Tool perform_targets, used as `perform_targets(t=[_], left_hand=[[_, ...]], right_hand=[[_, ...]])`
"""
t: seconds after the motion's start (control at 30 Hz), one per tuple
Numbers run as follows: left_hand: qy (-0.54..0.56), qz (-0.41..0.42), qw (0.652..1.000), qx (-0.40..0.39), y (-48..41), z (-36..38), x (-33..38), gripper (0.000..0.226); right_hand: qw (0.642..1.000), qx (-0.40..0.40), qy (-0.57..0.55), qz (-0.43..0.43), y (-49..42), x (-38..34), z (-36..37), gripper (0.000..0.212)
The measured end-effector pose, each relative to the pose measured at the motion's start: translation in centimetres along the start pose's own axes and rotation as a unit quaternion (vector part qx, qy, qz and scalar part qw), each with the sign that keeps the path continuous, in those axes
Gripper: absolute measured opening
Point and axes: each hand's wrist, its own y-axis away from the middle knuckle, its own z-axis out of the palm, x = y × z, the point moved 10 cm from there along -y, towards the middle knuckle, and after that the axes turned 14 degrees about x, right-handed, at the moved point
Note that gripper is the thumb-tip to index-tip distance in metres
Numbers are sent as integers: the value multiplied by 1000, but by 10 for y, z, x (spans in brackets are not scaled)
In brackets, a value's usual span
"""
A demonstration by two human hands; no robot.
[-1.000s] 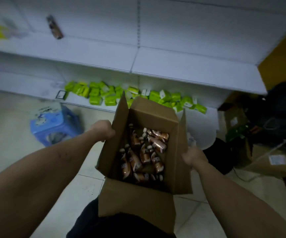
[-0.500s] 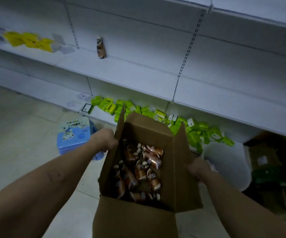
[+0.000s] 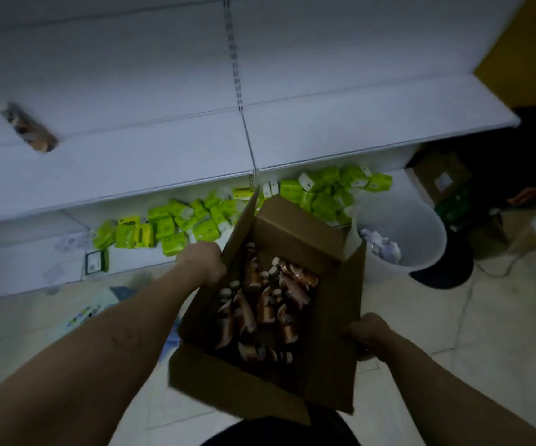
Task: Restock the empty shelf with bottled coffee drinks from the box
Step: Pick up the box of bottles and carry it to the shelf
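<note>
I hold an open cardboard box (image 3: 295,233) in front of me, above the floor. Several brown bottled coffee drinks (image 3: 266,304) with white caps lie jumbled inside it. My left hand (image 3: 203,263) grips the box's left wall near the upright flap. My right hand (image 3: 368,333) grips the right wall, fingers curled under the edge. The white shelf (image 3: 163,152) runs across the upper view, and one coffee bottle (image 3: 29,128) stands on it at the far left, blurred.
Green packets (image 3: 176,225) are scattered on the lowest shelf board. A white bin (image 3: 401,233) with crumpled paper stands right of the box, a black bin behind it. Cardboard boxes (image 3: 443,181) and cables fill the dark right corner. A blue stool (image 3: 99,309) shows beside my left forearm.
The view swung left then back right. The box now tilts with its far end to the right, and both hands kept their grip on its walls.
</note>
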Motion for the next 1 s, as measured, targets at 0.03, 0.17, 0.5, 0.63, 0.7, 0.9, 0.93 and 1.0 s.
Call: perform_targets(t=[0.03, 0.17, 0.5, 0.63, 0.7, 0.9, 0.93, 1.0], left_hand=[[-8, 9, 1000, -5, -11, 2, 5, 37], [-26, 74, 997, -17, -38, 10, 29, 35], [-39, 234, 967, -96, -75, 62, 110, 35], [-46, 311, 941, -123, -91, 85, 129, 37], [-20, 354, 924, -143, -100, 92, 136, 31], [-42, 428, 885, -179, -127, 87, 142, 34], [-49, 431, 882, -185, -127, 86, 143, 31], [-65, 441, 875, -188, -124, 90, 145, 27]], right_hand=[[1000, 4, -18, 9, -6, 3, 5, 24], [997, 55, -56, 19, -12, 2, 1, 21], [983, 136, -15, 125, -9, 31, -3, 12], [970, 149, -10, 194, 5, 37, 15, 18], [957, 169, 0, 237, 19, 37, 25, 16], [919, 220, -22, 325, 67, 27, 54, 6], [913, 229, -35, 335, 73, 26, 59, 5], [903, 241, -62, 350, 85, 28, 77, 8]])
